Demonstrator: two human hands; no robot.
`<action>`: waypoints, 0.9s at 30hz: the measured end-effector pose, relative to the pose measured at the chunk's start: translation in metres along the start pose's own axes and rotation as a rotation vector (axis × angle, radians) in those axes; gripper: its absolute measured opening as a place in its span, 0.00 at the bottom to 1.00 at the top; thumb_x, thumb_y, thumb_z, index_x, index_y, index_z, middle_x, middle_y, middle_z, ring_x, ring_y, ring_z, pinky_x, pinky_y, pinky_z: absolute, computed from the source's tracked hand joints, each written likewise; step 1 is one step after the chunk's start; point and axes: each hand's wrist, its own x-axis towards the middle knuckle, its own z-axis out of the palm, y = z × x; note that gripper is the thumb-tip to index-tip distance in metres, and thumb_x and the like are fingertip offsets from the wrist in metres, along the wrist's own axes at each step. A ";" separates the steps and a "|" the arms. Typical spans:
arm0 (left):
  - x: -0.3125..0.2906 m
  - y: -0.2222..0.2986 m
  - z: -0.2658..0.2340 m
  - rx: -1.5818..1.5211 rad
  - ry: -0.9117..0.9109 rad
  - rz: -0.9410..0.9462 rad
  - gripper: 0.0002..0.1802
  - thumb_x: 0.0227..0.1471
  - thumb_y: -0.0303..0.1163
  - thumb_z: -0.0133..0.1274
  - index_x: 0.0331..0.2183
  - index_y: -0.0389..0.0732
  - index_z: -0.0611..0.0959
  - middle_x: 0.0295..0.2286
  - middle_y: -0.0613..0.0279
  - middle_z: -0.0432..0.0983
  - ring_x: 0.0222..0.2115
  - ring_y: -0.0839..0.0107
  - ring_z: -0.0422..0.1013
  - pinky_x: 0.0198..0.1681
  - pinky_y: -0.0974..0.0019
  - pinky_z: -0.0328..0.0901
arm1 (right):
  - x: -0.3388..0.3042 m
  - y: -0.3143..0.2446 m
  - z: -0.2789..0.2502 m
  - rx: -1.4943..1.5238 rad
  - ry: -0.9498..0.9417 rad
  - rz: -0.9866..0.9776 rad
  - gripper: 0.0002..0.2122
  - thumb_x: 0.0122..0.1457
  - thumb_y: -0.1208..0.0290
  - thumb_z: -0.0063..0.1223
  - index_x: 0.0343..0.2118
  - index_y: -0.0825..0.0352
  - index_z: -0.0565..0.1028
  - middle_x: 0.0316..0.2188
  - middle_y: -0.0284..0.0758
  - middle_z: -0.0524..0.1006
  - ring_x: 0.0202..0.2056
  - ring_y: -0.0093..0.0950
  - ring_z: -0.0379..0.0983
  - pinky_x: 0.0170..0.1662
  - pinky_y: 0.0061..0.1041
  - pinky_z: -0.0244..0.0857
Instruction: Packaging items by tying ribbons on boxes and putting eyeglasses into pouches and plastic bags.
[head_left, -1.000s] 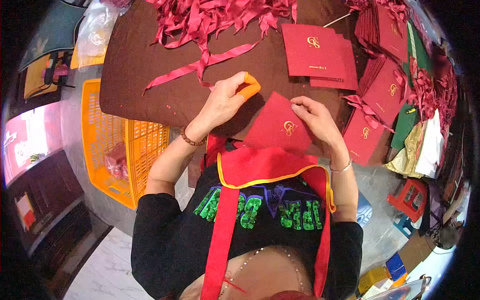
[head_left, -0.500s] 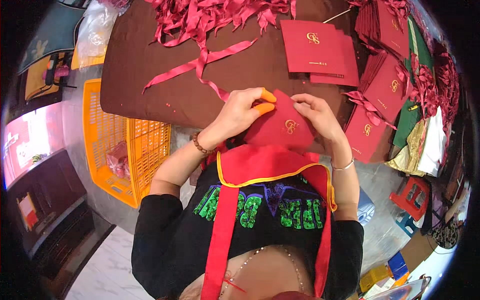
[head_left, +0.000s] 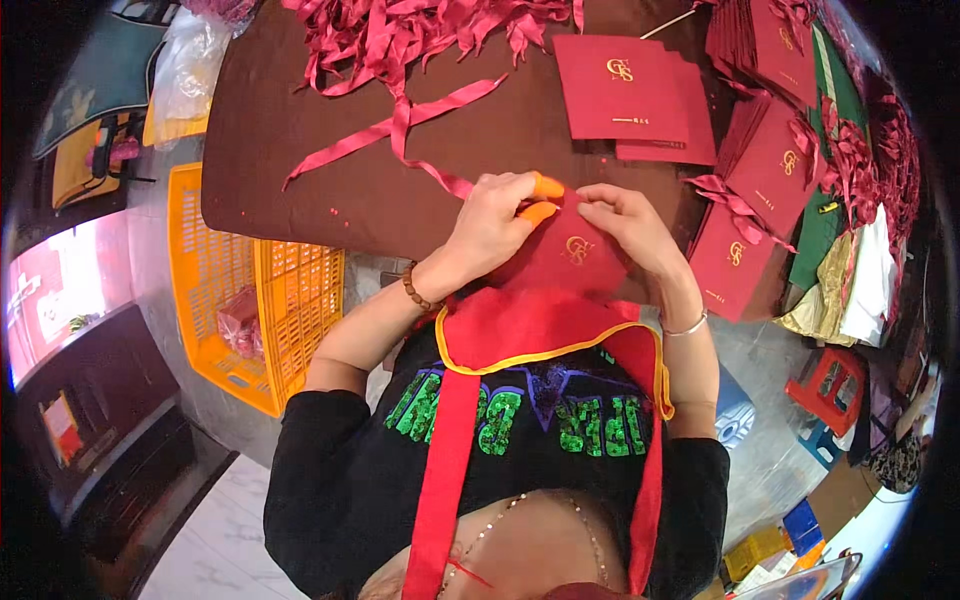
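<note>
Brown cloth-covered tabletop (head_left: pixel 265 180) fills the upper middle. Orange slatted crate (head_left: pixel 298 300) on the grey floor, just beside its left corner; red packets (head_left: pixel 240 322) in clear wrap lie inside. Heap of red ribbons (head_left: pixel 370 40) at the far edge, one strand trailing to the left hand (head_left: pixel 490 225). Bundles of flat red pieces (head_left: pixel 770 180), gold-marked, overlap at right. Clear plastic bag (head_left: pixel 190 75), far left, contents too blurred to tell. Single red piece (head_left: pixel 578 262) between the person's hands, at the tabletop's near edge. Right hand (head_left: pixel 637 232): fingers clamped on its upper corner. Left: orange finger covers (head_left: pixel 547 187) on two fingers, tips at the top edge; cannot tell whether they pinch.
</note>
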 end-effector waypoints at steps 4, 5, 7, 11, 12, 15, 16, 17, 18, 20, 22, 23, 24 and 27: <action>0.001 0.003 0.003 0.169 0.140 0.124 0.12 0.39 0.27 0.58 0.32 0.40 0.79 0.31 0.61 0.73 0.33 0.63 0.66 0.36 0.64 0.58 | 0.001 -0.006 -0.002 -0.080 -0.085 0.033 0.13 0.55 0.70 0.49 0.40 0.73 0.72 0.28 0.29 0.75 0.29 0.15 0.67 0.32 0.16 0.62; 0.001 0.004 0.004 0.183 0.151 0.129 0.14 0.39 0.27 0.58 0.34 0.40 0.78 0.32 0.61 0.72 0.34 0.63 0.65 0.38 0.64 0.57 | 0.001 -0.006 -0.002 -0.080 -0.083 0.033 0.13 0.55 0.70 0.49 0.40 0.73 0.72 0.28 0.29 0.75 0.29 0.15 0.67 0.32 0.16 0.62; 0.002 0.005 0.005 0.134 0.156 0.104 0.18 0.39 0.26 0.56 0.37 0.40 0.76 0.29 0.63 0.72 0.33 0.64 0.65 0.37 0.63 0.56 | 0.001 -0.007 -0.002 -0.062 -0.106 0.017 0.13 0.55 0.70 0.49 0.39 0.73 0.72 0.27 0.29 0.75 0.28 0.15 0.67 0.32 0.16 0.62; 0.001 0.007 0.011 0.104 0.173 0.089 0.22 0.38 0.25 0.55 0.40 0.37 0.73 0.25 0.65 0.71 0.32 0.63 0.64 0.35 0.61 0.54 | -0.001 -0.004 -0.001 -0.038 -0.076 0.073 0.12 0.54 0.71 0.49 0.38 0.73 0.73 0.27 0.29 0.75 0.28 0.15 0.68 0.32 0.16 0.62; 0.000 0.004 0.012 0.105 0.175 0.088 0.22 0.38 0.25 0.55 0.40 0.37 0.73 0.25 0.65 0.71 0.32 0.63 0.64 0.35 0.61 0.54 | -0.003 -0.007 0.000 -0.036 -0.073 0.053 0.11 0.54 0.71 0.49 0.38 0.73 0.73 0.27 0.29 0.74 0.28 0.15 0.68 0.32 0.16 0.62; 0.000 -0.001 0.015 0.178 0.157 0.186 0.21 0.37 0.24 0.55 0.39 0.36 0.73 0.23 0.64 0.69 0.31 0.63 0.63 0.34 0.60 0.54 | -0.004 -0.008 0.001 -0.029 -0.070 0.035 0.11 0.54 0.72 0.49 0.38 0.72 0.73 0.27 0.29 0.74 0.29 0.15 0.67 0.33 0.16 0.62; 0.001 0.000 0.015 0.191 0.169 0.197 0.16 0.36 0.23 0.57 0.33 0.38 0.73 0.25 0.62 0.69 0.30 0.62 0.64 0.33 0.61 0.54 | -0.004 -0.007 0.001 -0.023 -0.074 0.034 0.11 0.54 0.72 0.49 0.38 0.73 0.73 0.28 0.30 0.74 0.30 0.16 0.67 0.34 0.16 0.63; 0.002 0.002 0.015 0.204 0.180 0.209 0.13 0.34 0.22 0.58 0.26 0.41 0.73 0.26 0.61 0.68 0.30 0.61 0.64 0.32 0.62 0.55 | -0.003 -0.006 0.000 -0.022 -0.073 0.034 0.11 0.54 0.72 0.49 0.38 0.73 0.73 0.28 0.30 0.74 0.30 0.16 0.67 0.34 0.16 0.63; 0.003 0.004 0.015 0.204 0.178 0.210 0.13 0.34 0.22 0.58 0.26 0.41 0.73 0.26 0.61 0.68 0.30 0.61 0.64 0.32 0.62 0.55 | -0.003 -0.004 -0.001 -0.026 -0.081 0.005 0.12 0.54 0.72 0.49 0.39 0.73 0.72 0.29 0.31 0.74 0.31 0.16 0.68 0.36 0.17 0.63; 0.001 0.006 0.015 0.219 0.193 0.290 0.12 0.34 0.21 0.58 0.24 0.41 0.72 0.25 0.61 0.66 0.28 0.61 0.64 0.31 0.61 0.54 | -0.003 -0.002 0.001 -0.043 -0.092 -0.036 0.12 0.54 0.72 0.49 0.40 0.74 0.72 0.30 0.32 0.75 0.33 0.17 0.68 0.38 0.18 0.63; 0.002 0.008 0.016 0.224 0.195 0.281 0.12 0.33 0.21 0.58 0.23 0.42 0.71 0.24 0.60 0.66 0.28 0.60 0.63 0.31 0.60 0.53 | -0.003 -0.001 0.000 -0.065 -0.106 -0.041 0.13 0.54 0.74 0.50 0.42 0.73 0.71 0.32 0.30 0.74 0.33 0.16 0.68 0.38 0.16 0.63; 0.003 0.006 0.017 0.255 0.193 0.302 0.13 0.33 0.21 0.58 0.23 0.42 0.71 0.24 0.60 0.65 0.28 0.60 0.63 0.31 0.60 0.53 | -0.004 -0.003 0.000 -0.064 -0.104 -0.041 0.13 0.54 0.74 0.50 0.42 0.73 0.71 0.32 0.30 0.74 0.33 0.16 0.68 0.38 0.16 0.63; 0.004 0.006 0.017 0.287 0.191 0.324 0.13 0.32 0.21 0.58 0.23 0.42 0.71 0.24 0.60 0.65 0.28 0.60 0.63 0.30 0.61 0.53 | -0.004 -0.005 0.002 -0.062 -0.074 -0.046 0.13 0.54 0.75 0.50 0.42 0.73 0.71 0.33 0.30 0.74 0.34 0.16 0.68 0.38 0.16 0.63; 0.006 0.009 0.016 0.275 0.173 0.303 0.14 0.31 0.20 0.58 0.24 0.41 0.71 0.24 0.60 0.65 0.28 0.60 0.63 0.30 0.60 0.53 | -0.007 -0.009 0.004 -0.089 -0.017 -0.057 0.14 0.53 0.75 0.51 0.43 0.73 0.71 0.33 0.30 0.74 0.34 0.17 0.68 0.38 0.16 0.63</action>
